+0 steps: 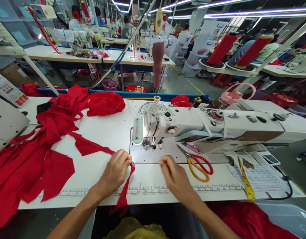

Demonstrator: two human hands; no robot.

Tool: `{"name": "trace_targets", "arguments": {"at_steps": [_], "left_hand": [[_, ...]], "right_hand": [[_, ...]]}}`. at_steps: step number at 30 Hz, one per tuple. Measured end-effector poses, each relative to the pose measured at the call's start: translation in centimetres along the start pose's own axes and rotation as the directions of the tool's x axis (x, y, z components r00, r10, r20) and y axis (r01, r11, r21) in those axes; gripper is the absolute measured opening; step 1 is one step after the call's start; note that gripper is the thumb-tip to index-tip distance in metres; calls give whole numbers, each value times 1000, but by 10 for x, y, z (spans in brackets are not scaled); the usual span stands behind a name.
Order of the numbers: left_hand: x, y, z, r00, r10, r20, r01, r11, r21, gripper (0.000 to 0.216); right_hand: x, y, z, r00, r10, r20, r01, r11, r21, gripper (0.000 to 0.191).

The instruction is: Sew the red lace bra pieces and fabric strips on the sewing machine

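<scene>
My left hand (116, 168) is closed in a pinch on a narrow red fabric strip (126, 187). One end of the strip hangs over the table's front edge, and red cloth (91, 145) runs off behind the hand to the left. My right hand (174, 177) is curled with its fingertips together, a little above the table; anything between them is too small to make out. Between and beyond both hands is the needle area of a white sewing machine (187, 118). Scissors (199, 164) with one red and one yellow handle lie just right of my right hand.
A heap of red fabric (53, 132) covers the table's left side. A printed ruler (153, 190) runs along the front edge. At right lie a yellow tape measure (246, 181) and a written sheet (264, 179). Red thread cones (222, 49) stand behind the machine.
</scene>
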State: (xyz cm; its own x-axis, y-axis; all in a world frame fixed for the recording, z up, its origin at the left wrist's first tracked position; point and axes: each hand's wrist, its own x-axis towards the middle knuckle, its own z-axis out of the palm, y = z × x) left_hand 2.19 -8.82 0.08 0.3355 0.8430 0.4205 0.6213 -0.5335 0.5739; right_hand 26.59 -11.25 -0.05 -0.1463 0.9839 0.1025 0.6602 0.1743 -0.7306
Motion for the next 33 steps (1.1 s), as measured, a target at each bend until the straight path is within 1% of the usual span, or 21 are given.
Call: {"name": "trace_targets", "arguments": {"at_steps": [1,3,4,6,8,9,11,12,13,14,16,17,18,19,20,22,24,26,28,31,33], "left_hand": [[3,4,1,999,32,-10,-32,999,9,22],[8,11,2,991,125,-42,-123,992,40,20],[10,13,1,985,167,-49,-164,985,54,19],[13,14,-5,980,195,-37,-192,979,66,17],[14,11,-12,992,126,-1,-125,991,49,17],[13,9,-16,998,59,27,-59,998,20,18],[10,6,-21,990,-102,100,111,990,-85,22],[7,5,-22,971,-183,151,207,965,-160,25],[5,4,-22,941,-262,216,311,920,-240,28],[3,4,-21,896,-338,287,421,852,-310,33],[-1,5,-18,781,-460,423,616,684,-392,48],[-2,5,-16,725,-494,479,683,606,-408,56],[-2,5,-15,686,-508,520,723,552,-416,62],[-2,6,-15,670,-504,545,739,527,-420,65],[-2,6,-14,671,-486,560,737,526,-425,63],[-1,7,-14,694,-444,567,709,557,-431,54],[-1,9,-13,723,-449,525,682,581,-443,46],[-2,10,-11,738,-491,463,675,568,-471,44],[-4,11,-9,725,-527,443,688,534,-492,45],[-6,11,-7,693,-517,503,721,496,-484,48],[-6,12,-7,688,-490,536,726,489,-484,48]], "right_hand": [[-6,-15,10,999,1,43,-5,996,92,11],[-14,-42,35,990,15,138,-48,970,239,22],[-15,-52,46,982,27,189,-91,936,339,26],[-15,-62,63,952,43,303,-212,806,552,24],[-11,-62,66,932,53,359,-295,688,663,24],[-9,-59,63,935,65,348,-296,683,667,27],[-2,-52,50,954,72,290,-240,763,600,29],[1,-48,43,963,60,263,-201,809,553,25],[4,-45,36,967,40,252,-169,841,514,22],[7,-42,31,966,23,257,-150,860,488,24],[10,-39,25,962,12,272,-143,873,466,29],[10,-38,24,960,17,280,-151,874,463,29],[10,-37,25,957,25,290,-163,872,461,29],[10,-36,26,953,33,300,-175,870,460,28],[10,-36,27,951,38,307,-184,868,461,28],[9,-35,29,952,39,303,-184,865,466,28],[8,-34,30,955,34,295,-175,867,467,28],[7,-32,31,958,35,286,-171,868,467,28],[7,-29,32,957,38,287,-174,868,465,29],[7,-26,31,955,20,296,-165,865,474,28],[8,-26,31,956,-14,292,-136,863,486,25]]}}
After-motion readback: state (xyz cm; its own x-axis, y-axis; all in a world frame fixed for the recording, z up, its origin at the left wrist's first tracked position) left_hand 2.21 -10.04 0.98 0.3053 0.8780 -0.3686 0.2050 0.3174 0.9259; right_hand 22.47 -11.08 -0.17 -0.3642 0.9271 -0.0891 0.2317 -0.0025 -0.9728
